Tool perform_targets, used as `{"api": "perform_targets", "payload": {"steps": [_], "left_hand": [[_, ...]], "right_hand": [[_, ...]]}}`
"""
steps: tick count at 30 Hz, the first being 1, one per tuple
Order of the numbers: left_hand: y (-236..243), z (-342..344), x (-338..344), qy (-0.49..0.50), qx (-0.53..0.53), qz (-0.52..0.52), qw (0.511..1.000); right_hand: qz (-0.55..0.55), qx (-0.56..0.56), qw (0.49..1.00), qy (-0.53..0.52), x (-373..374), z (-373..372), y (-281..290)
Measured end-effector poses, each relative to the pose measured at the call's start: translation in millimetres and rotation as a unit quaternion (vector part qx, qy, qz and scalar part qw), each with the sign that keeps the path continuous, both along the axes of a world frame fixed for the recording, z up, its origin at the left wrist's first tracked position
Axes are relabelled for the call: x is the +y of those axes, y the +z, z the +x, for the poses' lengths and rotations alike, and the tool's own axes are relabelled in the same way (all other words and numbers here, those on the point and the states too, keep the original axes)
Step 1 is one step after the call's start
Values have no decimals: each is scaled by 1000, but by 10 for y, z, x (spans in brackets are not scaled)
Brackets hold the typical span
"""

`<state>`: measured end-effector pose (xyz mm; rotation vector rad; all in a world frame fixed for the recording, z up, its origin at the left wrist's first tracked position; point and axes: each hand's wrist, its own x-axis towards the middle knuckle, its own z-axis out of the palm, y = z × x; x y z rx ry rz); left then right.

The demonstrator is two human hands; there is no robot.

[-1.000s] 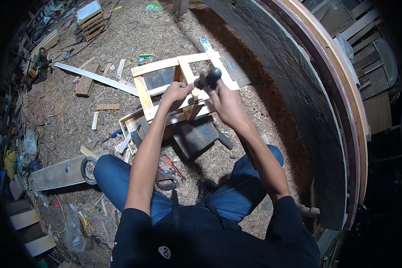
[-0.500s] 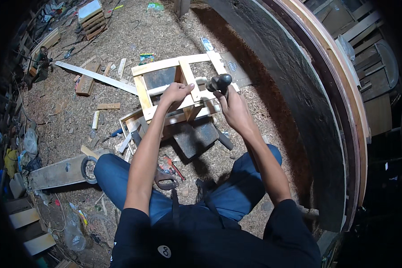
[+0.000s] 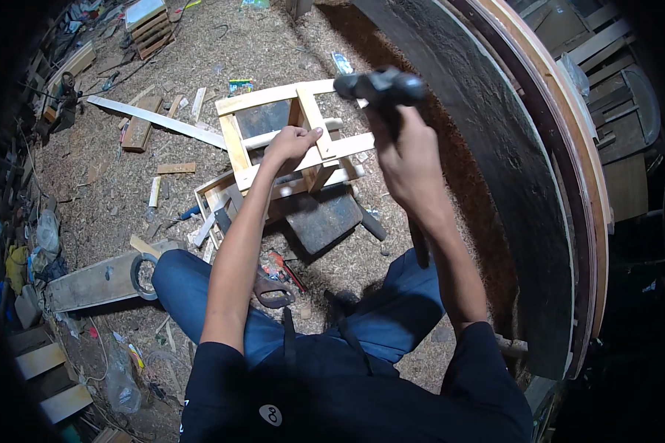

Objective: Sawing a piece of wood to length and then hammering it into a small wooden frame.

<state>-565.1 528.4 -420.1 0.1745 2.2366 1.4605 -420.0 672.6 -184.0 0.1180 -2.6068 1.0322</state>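
A pale wooden frame (image 3: 312,118) of nailed slats lies in front of me, propped above a dark block (image 3: 319,225). Curled over its middle is my left hand (image 3: 294,150), closed on a rail, thumb near the joint of two slats. Whether it also pinches a nail there is too small to tell. My right hand (image 3: 412,151) grips a hammer (image 3: 384,87), its black head blurred by motion. The hammer head hangs over the far right part of the frame, raised off the wood, and hides the corner there.
A handsaw (image 3: 275,294) lies between my knees. Left of the frame are a long pale strip (image 3: 159,122) and wood offcuts (image 3: 177,168) on shavings. A plank (image 3: 96,286) lies by my left knee. Along the right curves a big dark slab (image 3: 488,133).
My right hand has lifted the hammer up and to the right, away from the frame's joint. My left hand stays on the frame.
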Motion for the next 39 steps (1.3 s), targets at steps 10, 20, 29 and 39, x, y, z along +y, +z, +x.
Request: {"api": "perform_targets", "payload": {"steps": [10,20,29,39], "left_hand": [[-13,75,-13,7,-27,84,996],[-85,28,-15,-22,-7,34,999],[-52,-53,-11,-71,-110,-13,991],[-14,-116,-8,-136,-168,3,976]], "right_hand": [[105,-182,978,3,119,-218,-880],[56,-168,984,-22,123,-41,-1159],[54,-68,995,-54,238,-274,-1433],[58,-68,994,-68,295,-300,-1713]]}}
